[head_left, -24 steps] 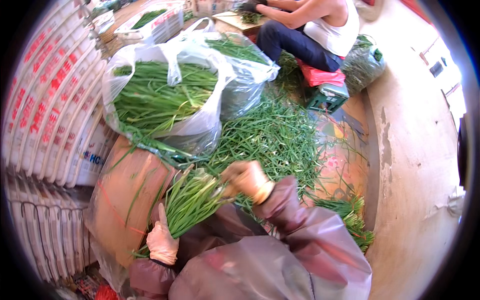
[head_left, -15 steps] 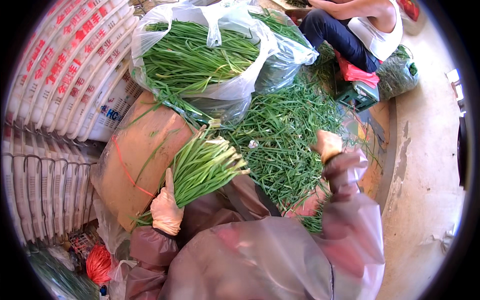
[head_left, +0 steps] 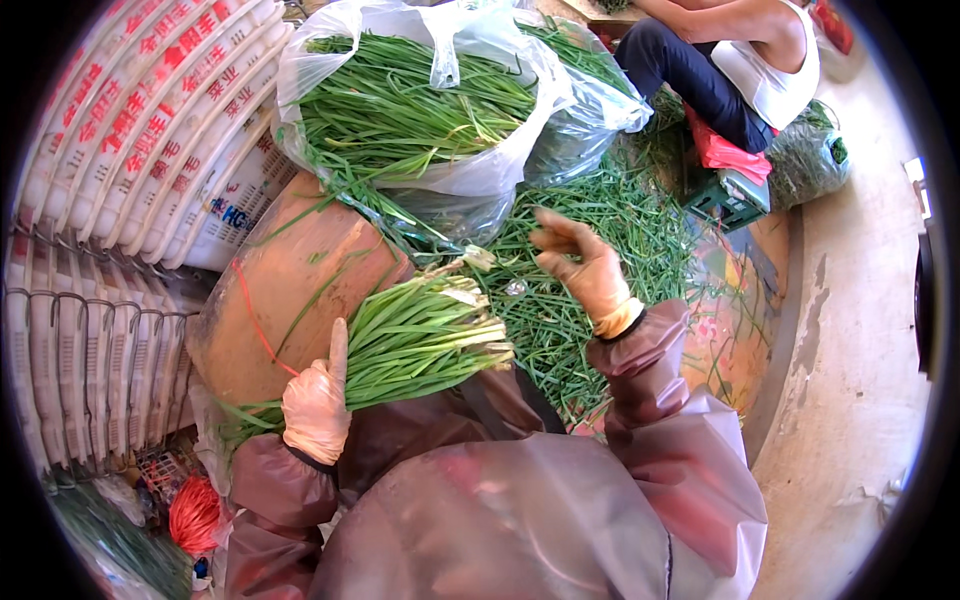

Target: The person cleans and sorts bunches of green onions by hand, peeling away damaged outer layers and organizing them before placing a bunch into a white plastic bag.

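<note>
"Your left hand (head_left: 316, 412) is wrapped around a bundle of green stalks (head_left: 415, 345), with its index finger stretched out along the side of the leaves."

"Which way does the bundle lie in front of you?"

"Its pale cut ends face right, toward the middle of your view, and the leaf tips trail out to the left past your wrist. It lies between your lap and the brown slab (head_left: 225, 335), which has a red string (head_left: 250, 300) running over it."

"And your right hand (head_left: 588, 272)?"

"It's raised apart from the bundle, over the loose green leaves (head_left: 560, 345) strewn on the floor. The fingers are parted and lightly curled, with a gap at the thumb."

"What do you have around you?"

"Ahead of you stands an open plastic bag (head_left: 460, 185) packed with long greens, and a second bag (head_left: 575, 135) just beside it on the right. White crates (head_left: 150, 130) rise at your left, with a red clump of strands (head_left: 195, 515) low down near them. At the upper right another person (head_left: 765, 70) sits on a green crate (head_left: 735, 200) with red plastic (head_left: 722, 150) on top."
</note>
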Tool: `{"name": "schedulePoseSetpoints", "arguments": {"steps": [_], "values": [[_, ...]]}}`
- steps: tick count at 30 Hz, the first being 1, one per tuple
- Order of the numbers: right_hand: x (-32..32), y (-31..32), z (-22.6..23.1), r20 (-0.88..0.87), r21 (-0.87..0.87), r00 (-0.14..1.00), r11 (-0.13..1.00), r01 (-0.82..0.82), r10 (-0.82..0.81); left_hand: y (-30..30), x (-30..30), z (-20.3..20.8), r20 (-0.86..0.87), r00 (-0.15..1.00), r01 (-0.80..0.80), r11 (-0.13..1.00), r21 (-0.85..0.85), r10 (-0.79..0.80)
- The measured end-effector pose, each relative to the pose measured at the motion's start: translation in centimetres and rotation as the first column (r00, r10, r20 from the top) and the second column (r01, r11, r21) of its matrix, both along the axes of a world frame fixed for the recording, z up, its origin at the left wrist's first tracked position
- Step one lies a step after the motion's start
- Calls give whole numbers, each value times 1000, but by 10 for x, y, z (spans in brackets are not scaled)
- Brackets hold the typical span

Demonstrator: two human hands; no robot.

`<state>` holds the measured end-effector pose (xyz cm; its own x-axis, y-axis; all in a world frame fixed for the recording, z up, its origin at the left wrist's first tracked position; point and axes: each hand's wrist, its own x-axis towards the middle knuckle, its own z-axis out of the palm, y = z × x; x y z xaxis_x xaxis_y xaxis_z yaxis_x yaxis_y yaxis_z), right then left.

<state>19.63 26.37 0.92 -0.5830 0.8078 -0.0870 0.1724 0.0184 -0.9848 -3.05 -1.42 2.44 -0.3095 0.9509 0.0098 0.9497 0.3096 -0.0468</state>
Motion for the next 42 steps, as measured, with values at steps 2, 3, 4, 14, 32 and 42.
{"name": "schedulePoseSetpoints", "arguments": {"steps": [2, 3, 4, 14, 32, 42], "values": [[-21, -30, 35, 52, 167, 983, 969, -184, 177, 6, 2, 3, 5, 999, 51, 999, -13, -51], [-26, -34, 26, 149, 374, 965, 891, -258, 217, 10, 3, 4, -5, 997, 73, 997, -11, -73], [-32, -39, 16, 234, 562, 949, 767, -310, 212, 12, 4, 5, -17, 996, 91, 996, -13, -91], [21, -15, 3, 206, 356, 928, 859, -367, 311, 9, 9, -2, -105, 955, 286, 955, 74, -278], [-30, -35, 1, 256, 24, 697, 717, -697, 669, 1, -2, 7, -119, 957, 276, 957, 92, -265], [69, 33, -9, 490, 367, 871, 898, -243, 36, -3, -12, 18, -145, 943, 326, 921, 215, -300]]}}
